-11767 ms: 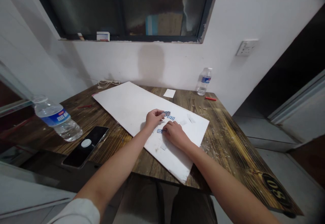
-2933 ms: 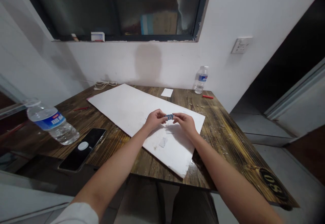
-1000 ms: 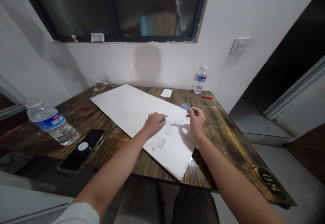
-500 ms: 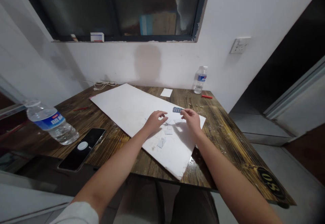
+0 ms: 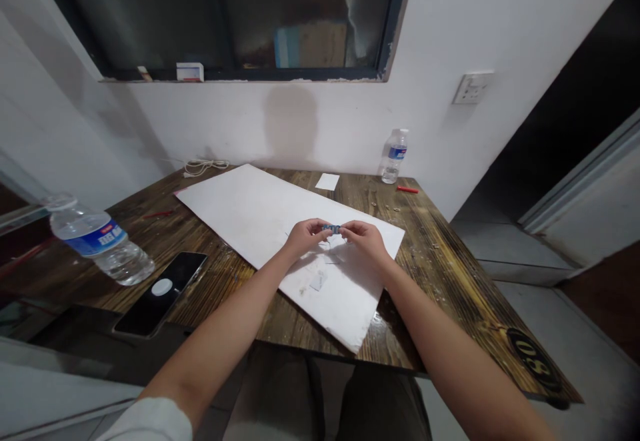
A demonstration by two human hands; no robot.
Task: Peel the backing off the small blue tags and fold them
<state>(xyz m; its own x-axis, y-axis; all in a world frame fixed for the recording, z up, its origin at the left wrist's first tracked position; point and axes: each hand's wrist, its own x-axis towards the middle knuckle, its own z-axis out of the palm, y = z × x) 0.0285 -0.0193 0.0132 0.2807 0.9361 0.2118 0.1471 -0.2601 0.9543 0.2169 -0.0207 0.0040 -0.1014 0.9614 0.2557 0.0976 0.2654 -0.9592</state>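
Between the fingertips of both hands is a small flat blue strip (image 5: 331,229) with a row of segments along it; its exact kind I cannot make out. My left hand (image 5: 303,237) pinches its left end, and my right hand (image 5: 366,237) pinches the right end. The strip is held just above a white board (image 5: 240,208) that lies slantwise on the table. Under the hands, thin dark lines mark the board. A small pale, partly see-through piece (image 5: 318,281) lies on it nearer to me.
The board rests on a dark wooden table (image 5: 440,288). On the left are a tilted water bottle (image 5: 103,241) and a black phone (image 5: 160,294) bearing a white disc. Farther back are a coiled cable (image 5: 205,166), a white card (image 5: 327,182), another bottle (image 5: 395,156) and a red stick (image 5: 407,190).
My right hand has brought the strip left and slightly down toward my left hand. My left fingers, apart and without it before, have closed on its left end.
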